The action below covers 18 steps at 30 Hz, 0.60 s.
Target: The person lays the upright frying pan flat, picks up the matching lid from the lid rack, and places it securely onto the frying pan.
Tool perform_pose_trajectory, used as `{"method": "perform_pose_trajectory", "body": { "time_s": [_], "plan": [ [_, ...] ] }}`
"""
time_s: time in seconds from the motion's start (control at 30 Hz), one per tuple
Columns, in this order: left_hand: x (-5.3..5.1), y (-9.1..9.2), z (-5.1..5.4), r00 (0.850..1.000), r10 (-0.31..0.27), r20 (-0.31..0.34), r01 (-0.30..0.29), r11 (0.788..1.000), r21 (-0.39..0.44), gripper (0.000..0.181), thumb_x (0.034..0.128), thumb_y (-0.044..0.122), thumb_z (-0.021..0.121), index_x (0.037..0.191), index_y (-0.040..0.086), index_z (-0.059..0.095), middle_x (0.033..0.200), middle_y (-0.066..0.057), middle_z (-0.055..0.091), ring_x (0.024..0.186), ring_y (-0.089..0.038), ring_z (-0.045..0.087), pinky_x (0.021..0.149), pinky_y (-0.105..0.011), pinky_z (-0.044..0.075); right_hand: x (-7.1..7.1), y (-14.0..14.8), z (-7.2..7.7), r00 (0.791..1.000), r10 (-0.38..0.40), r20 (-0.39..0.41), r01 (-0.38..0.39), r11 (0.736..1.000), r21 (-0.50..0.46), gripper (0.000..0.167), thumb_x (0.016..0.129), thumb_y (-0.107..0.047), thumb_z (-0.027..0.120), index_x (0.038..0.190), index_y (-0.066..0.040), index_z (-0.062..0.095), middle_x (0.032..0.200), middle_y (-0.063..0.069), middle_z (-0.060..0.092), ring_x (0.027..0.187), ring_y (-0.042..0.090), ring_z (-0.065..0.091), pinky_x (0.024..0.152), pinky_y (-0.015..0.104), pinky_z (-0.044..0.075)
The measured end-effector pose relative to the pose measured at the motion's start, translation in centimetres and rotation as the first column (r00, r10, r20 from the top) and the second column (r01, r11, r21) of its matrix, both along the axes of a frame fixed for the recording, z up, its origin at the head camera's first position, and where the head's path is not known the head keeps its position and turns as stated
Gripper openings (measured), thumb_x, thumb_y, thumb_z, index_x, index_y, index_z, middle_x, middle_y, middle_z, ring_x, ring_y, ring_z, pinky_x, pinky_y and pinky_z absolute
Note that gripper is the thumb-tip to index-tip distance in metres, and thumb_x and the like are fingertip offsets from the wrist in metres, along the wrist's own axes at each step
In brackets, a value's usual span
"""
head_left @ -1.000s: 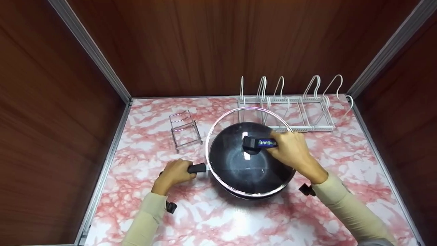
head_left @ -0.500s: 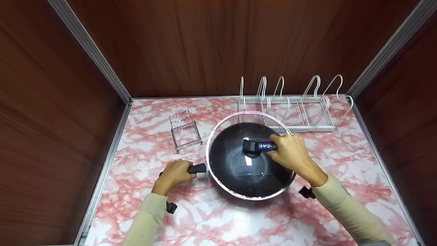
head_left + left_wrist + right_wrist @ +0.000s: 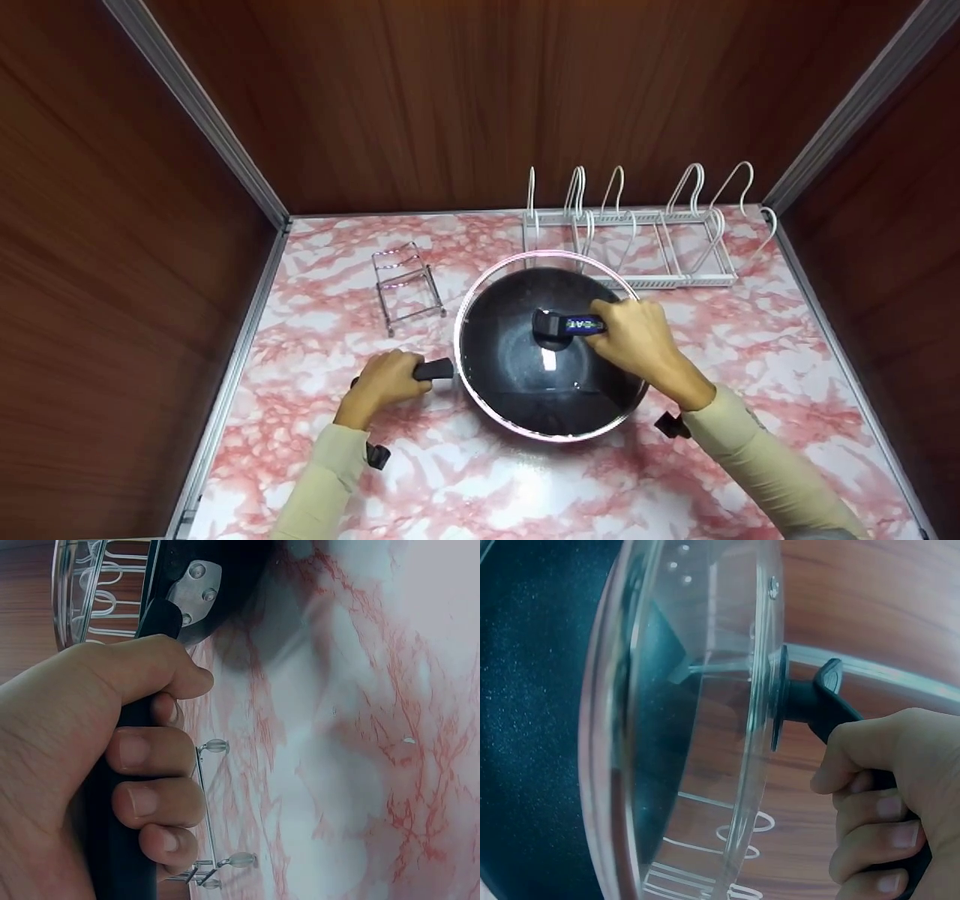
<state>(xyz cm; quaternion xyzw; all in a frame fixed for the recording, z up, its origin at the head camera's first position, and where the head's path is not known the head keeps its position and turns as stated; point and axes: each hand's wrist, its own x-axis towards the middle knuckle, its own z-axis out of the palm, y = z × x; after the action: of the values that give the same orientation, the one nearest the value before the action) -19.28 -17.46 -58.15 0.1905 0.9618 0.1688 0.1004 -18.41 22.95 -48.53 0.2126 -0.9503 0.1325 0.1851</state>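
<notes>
A dark wok [image 3: 536, 727] with a black handle [image 3: 435, 369] is in the middle of the table, below a glass lid [image 3: 517, 367] with a shiny metal rim. My left hand [image 3: 390, 376] grips the wok's handle, fingers wrapped round it in the left wrist view. By its black handle [image 3: 581, 324], the lid is held in my right hand [image 3: 637, 337]. Seen from the right wrist, the lid's rim stands slightly off the wok's edge, at least on the near side. Whether it touches anywhere is hidden. The wok's inside shows through the glass.
A white wire rack [image 3: 652, 283] with tall looped dividers stands at the back right, partly behind the lid. Left of the wok sits a small metal wire rack [image 3: 409, 319]. Wood-look panels enclose the marble-patterned table [image 3: 315, 300] on three sides.
My right hand has lowered the lid toward the wok and slightly toward me; the gap at the near rim has narrowed. My left hand keeps its grip on the wok's handle, unmoved.
</notes>
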Motion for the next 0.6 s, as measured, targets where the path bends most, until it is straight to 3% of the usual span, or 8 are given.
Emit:
{"method": "perform_pose_trajectory", "body": {
  "time_s": [0.6],
  "plan": [
    [-0.01,0.01,-0.06,1.0,-0.005,-0.013,0.005,1.0,0.017,0.031,0.0824,0.032,0.079,0.068,0.019,0.055,0.065,0.005,0.052,0.063,-0.02,0.05,0.062,-0.044,0.044,-0.46,-0.24,-1.1,0.999,-0.029,0.023,0.029,1.0,-0.007,0.022,0.072,-0.016,0.083,0.071,-0.011,0.061,0.056,0.008,0.059,0.048,0.033,0.054,0.045,0.052,0.042]
  ]
}}
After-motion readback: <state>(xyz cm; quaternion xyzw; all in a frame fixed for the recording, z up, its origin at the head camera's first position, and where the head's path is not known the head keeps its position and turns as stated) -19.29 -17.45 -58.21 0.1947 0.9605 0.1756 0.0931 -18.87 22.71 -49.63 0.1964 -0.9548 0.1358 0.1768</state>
